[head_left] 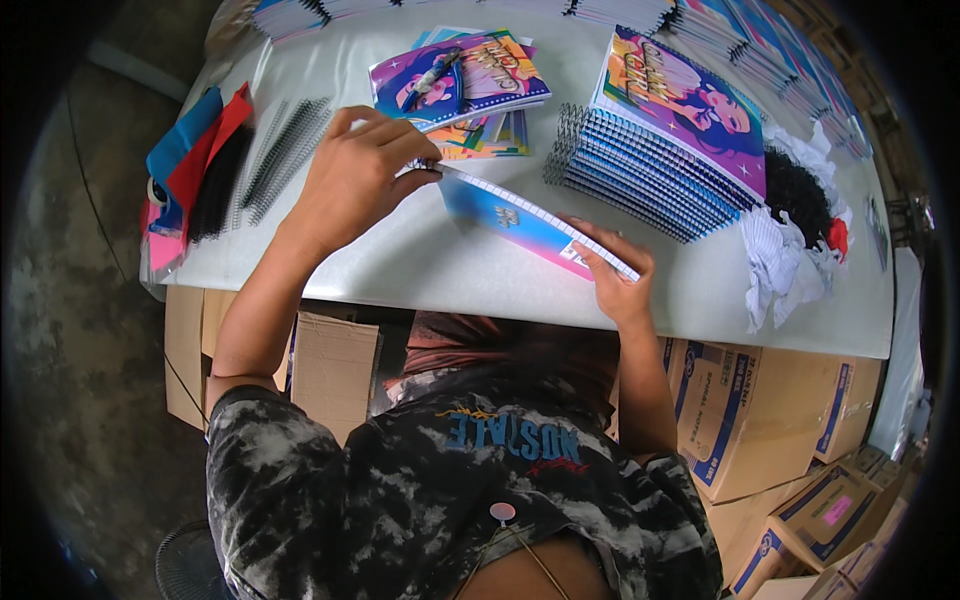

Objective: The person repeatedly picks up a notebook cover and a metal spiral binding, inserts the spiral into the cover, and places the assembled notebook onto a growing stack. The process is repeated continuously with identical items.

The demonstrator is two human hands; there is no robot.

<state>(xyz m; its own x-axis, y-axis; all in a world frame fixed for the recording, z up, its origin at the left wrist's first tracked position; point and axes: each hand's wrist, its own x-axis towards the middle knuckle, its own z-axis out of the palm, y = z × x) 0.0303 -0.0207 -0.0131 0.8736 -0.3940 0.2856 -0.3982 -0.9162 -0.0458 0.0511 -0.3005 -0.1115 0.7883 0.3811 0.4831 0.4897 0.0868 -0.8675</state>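
Observation:
My right hand [618,275] grips one end of a notebook [510,222] with a blue-to-pink cover, tilted on its edge above the table. Its punched binding edge faces up. At the opposite end, my left hand [365,170] is closed, thumb and fingers pinching a dark wire spiral [428,164] at the notebook's corner. Most of that spiral is hidden by the fingers. Just beyond lies a small pile of purple illustrated notebooks [400,75], with blue-handled pliers [448,85] resting on top.
Right of my hands stands a tall stack of spiral-bound notebooks [650,150], beside crumpled paper [785,265]. Loose wire spirals [285,150] and red and blue material [195,150] lie at left on the white table [370,270]. More notebooks line the far edge; cardboard boxes [770,410] sit below.

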